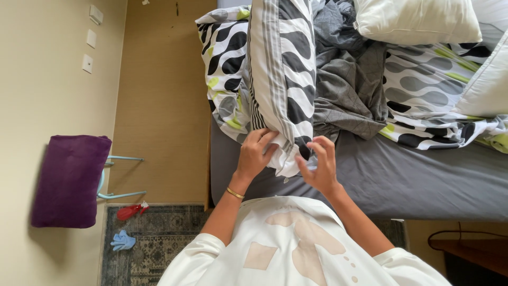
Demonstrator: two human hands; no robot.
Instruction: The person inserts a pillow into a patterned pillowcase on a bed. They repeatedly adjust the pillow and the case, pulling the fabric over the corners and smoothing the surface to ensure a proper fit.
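A bedroom seen from the head camera, turned sideways: a beige wall (47,106) with switches, a patterned rug (153,243), and a bed whose grey sheet (402,180) lies bare where the covers are pushed back. A pillow in a black, white and grey wavy-print case (280,79) stands on end at the mattress edge, its open end hanging toward the person, which brings that end within easy reach. The left hand (255,153) pinches the white fabric at that open end; the right hand (317,164) sits just beside it, fingers curled and partly spread, touching the same edge. A rumpled grey duvet (346,79) and two plain white pillows (418,21) lie behind. A purple-cushioned chair (69,180) stands against the wall, with a red item and a blue cloth (123,241) on the rug.
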